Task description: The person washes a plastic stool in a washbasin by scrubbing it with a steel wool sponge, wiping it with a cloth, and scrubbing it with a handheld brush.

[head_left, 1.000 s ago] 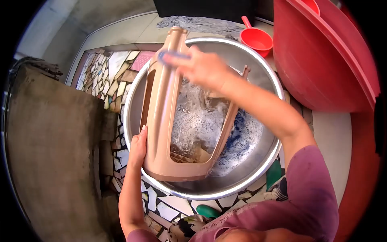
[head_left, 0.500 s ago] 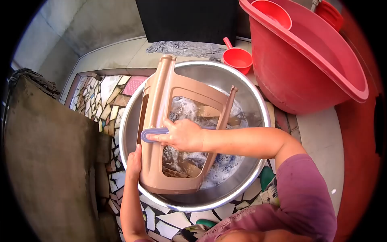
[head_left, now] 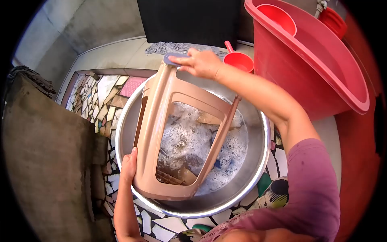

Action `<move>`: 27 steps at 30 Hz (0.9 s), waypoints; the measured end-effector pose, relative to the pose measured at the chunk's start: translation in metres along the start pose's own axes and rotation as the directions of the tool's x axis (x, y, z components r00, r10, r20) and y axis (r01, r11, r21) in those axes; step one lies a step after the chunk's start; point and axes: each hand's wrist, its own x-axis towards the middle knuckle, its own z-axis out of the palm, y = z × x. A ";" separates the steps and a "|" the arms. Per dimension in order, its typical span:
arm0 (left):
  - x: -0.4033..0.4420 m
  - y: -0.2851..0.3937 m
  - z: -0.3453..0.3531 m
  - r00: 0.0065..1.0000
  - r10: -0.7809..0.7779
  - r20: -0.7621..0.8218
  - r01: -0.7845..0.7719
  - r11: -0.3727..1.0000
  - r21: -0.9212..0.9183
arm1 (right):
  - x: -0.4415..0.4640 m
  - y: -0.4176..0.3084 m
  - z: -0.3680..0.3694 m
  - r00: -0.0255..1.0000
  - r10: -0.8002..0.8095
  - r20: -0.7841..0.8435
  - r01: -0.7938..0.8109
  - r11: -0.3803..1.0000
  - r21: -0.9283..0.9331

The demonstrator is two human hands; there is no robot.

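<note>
A beige plastic stool [head_left: 152, 125] lies tilted on its side in a large metal basin [head_left: 264, 155], its legs pointing away from me. My left hand [head_left: 129, 165] grips the stool's near left edge. In my right hand [head_left: 201, 63] is a scrub brush [head_left: 174, 59] with a blue-purple back, pressed against the far end of a stool leg; its bristles are hidden. Foamy water [head_left: 189, 131] shows through the stool's side opening, with dark, blurred shapes beneath the suds.
A red dipper [head_left: 238, 61] sits beyond the basin. The big pink tub [head_left: 294, 76] at right holds another red dipper [head_left: 278, 19]. Grey cloth [head_left: 173, 47] lies by a black panel [head_left: 187, 20]. A rough slab [head_left: 48, 153] stands left, over mosaic flooring [head_left: 159, 224].
My right hand has moved the brush away from me along the stool leg, from near the seat to the leg's far end. My left hand keeps its hold, slightly lower in view.
</note>
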 end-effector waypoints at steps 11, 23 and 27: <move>0.010 -0.019 -0.001 0.996 0.005 -0.093 0.000 0.998 0.058 | -0.034 0.000 0.016 1.000 -0.004 -0.007 0.004 0.999 0.033; 0.126 -0.124 -0.086 0.992 0.076 -0.104 -0.067 0.994 0.083 | -0.205 0.006 0.012 0.840 0.479 -0.254 -0.284 0.787 0.548; 0.064 -0.024 -0.058 0.720 0.577 -0.385 -0.193 0.699 0.688 | -0.202 0.016 0.012 0.836 0.547 -0.045 -0.416 0.685 0.598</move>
